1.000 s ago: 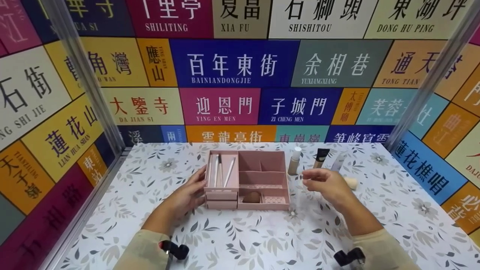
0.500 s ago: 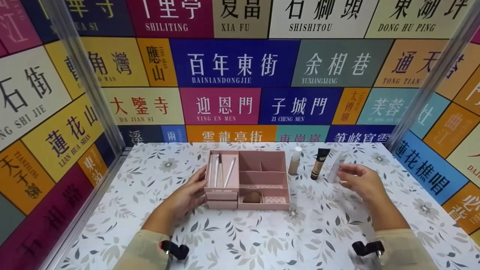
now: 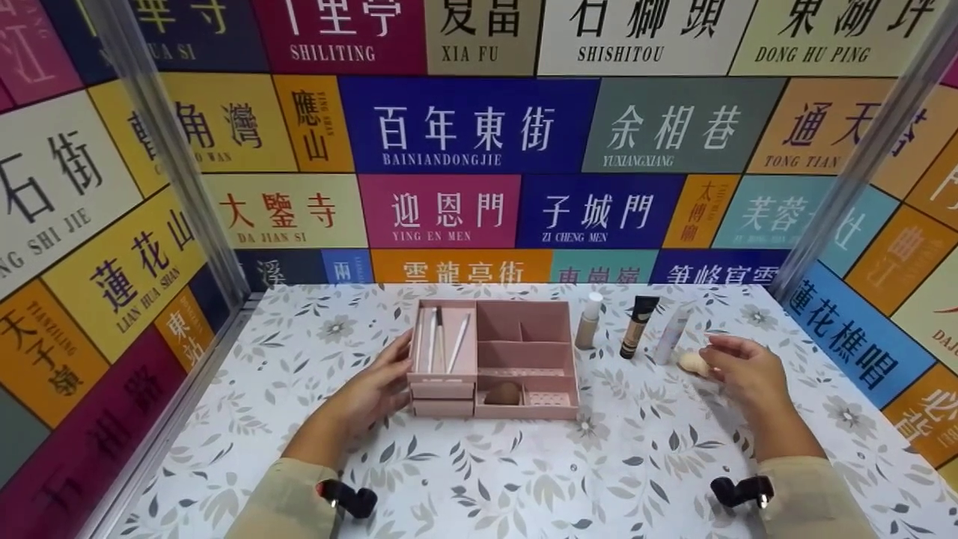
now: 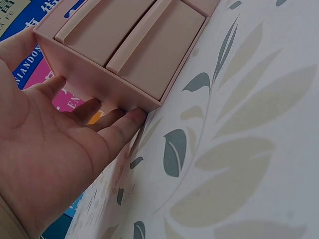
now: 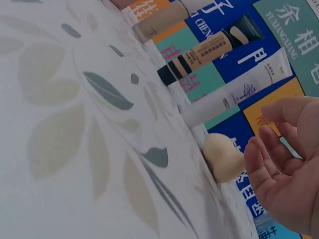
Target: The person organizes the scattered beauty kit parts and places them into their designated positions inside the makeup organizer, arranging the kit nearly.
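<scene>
A pink makeup organizer (image 3: 526,412) stands mid-table. My left hand (image 3: 378,382) touches its left side with extended fingertips; in the left wrist view the fingers (image 4: 119,127) lie against the side wall, beside the drawers (image 4: 159,55). My right hand (image 3: 752,374) is at the right end of a cream, gourd-shaped makeup sponge (image 3: 692,364), its fingers loosely bent. The right wrist view has the fingertips (image 5: 255,154) right at the sponge's narrow end, not wrapped round it. Left of the sponge stand a white tube (image 3: 672,335), a black-capped foundation tube (image 3: 635,333) and a white-capped bottle (image 3: 588,326).
Slim white sticks and a brush (image 3: 439,344) lie in the organizer's top left tray. A brown sponge (image 3: 503,394) sits in a front compartment. A leaf-patterned cover (image 3: 524,479) lies on the table. Sign-covered walls (image 3: 464,127) enclose the back and sides.
My right hand has moved right, from in front of the two tubes, past the white tube, to the cream sponge. The left hand has stayed at the organizer.
</scene>
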A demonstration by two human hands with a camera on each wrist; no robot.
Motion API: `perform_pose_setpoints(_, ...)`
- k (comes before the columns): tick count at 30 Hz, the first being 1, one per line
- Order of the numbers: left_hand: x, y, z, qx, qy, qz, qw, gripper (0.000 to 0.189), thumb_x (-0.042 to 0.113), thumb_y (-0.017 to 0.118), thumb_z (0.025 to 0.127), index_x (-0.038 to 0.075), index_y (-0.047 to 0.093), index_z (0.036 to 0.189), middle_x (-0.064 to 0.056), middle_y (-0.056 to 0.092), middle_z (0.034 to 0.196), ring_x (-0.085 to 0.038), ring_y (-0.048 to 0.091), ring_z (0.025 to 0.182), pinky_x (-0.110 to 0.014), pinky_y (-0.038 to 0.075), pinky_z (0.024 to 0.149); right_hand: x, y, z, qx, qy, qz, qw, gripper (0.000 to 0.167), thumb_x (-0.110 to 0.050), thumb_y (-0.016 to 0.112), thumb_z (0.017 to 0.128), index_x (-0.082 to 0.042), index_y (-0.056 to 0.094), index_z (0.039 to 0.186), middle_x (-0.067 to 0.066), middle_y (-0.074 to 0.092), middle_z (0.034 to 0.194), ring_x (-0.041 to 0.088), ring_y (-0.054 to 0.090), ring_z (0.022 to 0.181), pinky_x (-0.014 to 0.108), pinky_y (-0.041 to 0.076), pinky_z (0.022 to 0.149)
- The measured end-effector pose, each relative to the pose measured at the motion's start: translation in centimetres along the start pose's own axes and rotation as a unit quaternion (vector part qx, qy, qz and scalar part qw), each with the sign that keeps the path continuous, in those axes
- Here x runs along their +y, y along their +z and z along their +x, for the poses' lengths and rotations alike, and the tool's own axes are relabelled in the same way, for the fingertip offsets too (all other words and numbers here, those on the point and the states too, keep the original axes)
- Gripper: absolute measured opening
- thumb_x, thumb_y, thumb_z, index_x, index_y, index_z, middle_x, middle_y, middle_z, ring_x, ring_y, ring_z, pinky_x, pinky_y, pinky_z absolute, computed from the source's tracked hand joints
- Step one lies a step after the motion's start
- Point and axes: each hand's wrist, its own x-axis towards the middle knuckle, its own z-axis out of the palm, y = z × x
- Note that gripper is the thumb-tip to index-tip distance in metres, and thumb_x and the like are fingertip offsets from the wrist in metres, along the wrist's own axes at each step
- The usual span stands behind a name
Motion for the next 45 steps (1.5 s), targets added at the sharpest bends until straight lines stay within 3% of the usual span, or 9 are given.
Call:
perform_pose_setpoints(4, -0.1, -0.1, 0.0, -0.011, 0.006, 0.003, 0.9999, 0.074, 0.034, 0.059, 0.109, 0.039, 0.020, 0.172, -0.002, 0.005, 0.183, -0.038, 0.022, 0.166, -0.056, 0.029, 0.133, 0.6, -0.5, 0.3, 0.009, 0.031, 0.005, 0.9995, 0.034, -0.035, 0.084, 0.094, -0.030, 0.070, 0.125, -0.024, 0.067, 0.101, 0.004, 0.069, 0.096, 0.024, 0.061, 0.086)
perform_pose_setpoints(10, -0.2, -0.1, 0.1, -0.018, 0.017, 0.012, 0.9996, 0.072, 0.032, 0.053, 0.111, 0.035, 0.015, 0.173, -0.004, 0.004, 0.183, -0.038, 0.019, 0.167, -0.056, 0.027, 0.133, 1.5, -1.2, 0.8, 0.029, 0.044, -0.004, 0.9986, 0.040, -0.032, 0.083, 0.095, -0.025, 0.068, 0.132, -0.022, 0.063, 0.104, 0.006, 0.064, 0.096, 0.023, 0.061, 0.083)
perform_pose_setpoints(14, -0.1, 0.1, 0.1, -0.006, 0.013, 0.012, 0.9998, 0.072, 0.032, 0.055, 0.111, 0.036, 0.018, 0.173, -0.004, 0.004, 0.183, -0.039, 0.020, 0.167, -0.057, 0.027, 0.133, 2.0, -1.4, 1.2, 0.012, 0.066, -0.013, 0.9977, 0.059, -0.033, 0.082, 0.095, -0.020, 0.060, 0.148, -0.022, 0.063, 0.108, 0.004, 0.061, 0.101, 0.023, 0.059, 0.087)
perform_pose_setpoints(18, -0.1, 0.1, -0.1, -0.004, 0.013, 0.007, 0.9999, 0.071, 0.032, 0.055, 0.111, 0.037, 0.020, 0.172, -0.004, 0.005, 0.183, -0.039, 0.022, 0.166, -0.057, 0.027, 0.133, 2.3, -1.6, 1.3, -0.014, 0.078, -0.019, 0.9967, 0.071, -0.036, 0.084, 0.094, -0.018, 0.054, 0.156, -0.026, 0.064, 0.104, 0.006, 0.064, 0.103, 0.024, 0.058, 0.089)
perform_pose_setpoints(23, 0.0, 0.1, -0.1, -0.001, 0.011, 0.006, 0.9999, 0.071, 0.033, 0.057, 0.109, 0.038, 0.023, 0.171, -0.004, 0.007, 0.183, -0.038, 0.024, 0.166, -0.057, 0.027, 0.133, 2.5, -1.7, 1.4, -0.037, 0.078, -0.044, 0.9953, 0.075, -0.044, 0.082, 0.094, -0.016, 0.053, 0.159, -0.023, 0.064, 0.106, 0.008, 0.066, 0.102, 0.024, 0.056, 0.089)
perform_pose_setpoints(28, -0.1, 0.1, -0.1, -0.008, 0.012, 0.000, 0.9999, 0.073, 0.032, 0.056, 0.110, 0.037, 0.019, 0.172, -0.005, 0.005, 0.183, -0.038, 0.021, 0.167, -0.057, 0.026, 0.134, 2.6, -1.6, 1.3, -0.035, 0.072, -0.050, 0.9955, 0.074, -0.046, 0.080, 0.096, -0.015, 0.054, 0.157, -0.019, 0.065, 0.109, 0.008, 0.066, 0.102, 0.024, 0.057, 0.088)
perform_pose_setpoints(37, -0.1, 0.1, -0.2, -0.006, 0.015, 0.006, 0.9999, 0.073, 0.034, 0.059, 0.109, 0.039, 0.022, 0.171, -0.002, 0.009, 0.183, -0.037, 0.027, 0.165, -0.055, 0.031, 0.132, 1.6, -1.5, 0.9, -0.001, 0.067, 0.015, 0.9976, 0.060, -0.052, 0.078, 0.095, -0.025, 0.063, 0.147, -0.025, 0.069, 0.096, 0.005, 0.070, 0.098, 0.027, 0.061, 0.084)
perform_pose_setpoints(41, -0.2, 0.0, -0.1, -0.014, 0.017, 0.006, 0.9997, 0.073, 0.034, 0.058, 0.109, 0.039, 0.021, 0.171, 0.000, 0.009, 0.183, -0.035, 0.030, 0.164, -0.052, 0.033, 0.131, 1.0, -1.4, 0.5, 0.008, 0.054, 0.045, 0.9975, 0.050, -0.053, 0.078, 0.095, -0.030, 0.068, 0.138, -0.022, 0.070, 0.100, 0.008, 0.070, 0.100, 0.026, 0.061, 0.083)
perform_pose_setpoints(45, -0.1, 0.0, 0.0, -0.018, 0.016, 0.003, 0.9997, 0.074, 0.033, 0.057, 0.109, 0.038, 0.018, 0.172, -0.001, 0.006, 0.183, -0.036, 0.028, 0.164, -0.053, 0.031, 0.132, 0.3, -1.0, -0.1, 0.013, 0.030, 0.133, 0.9905, 0.040, -0.042, 0.080, 0.096, -0.025, 0.071, 0.131, -0.015, 0.066, 0.111, 0.009, 0.065, 0.101, 0.023, 0.062, 0.083)
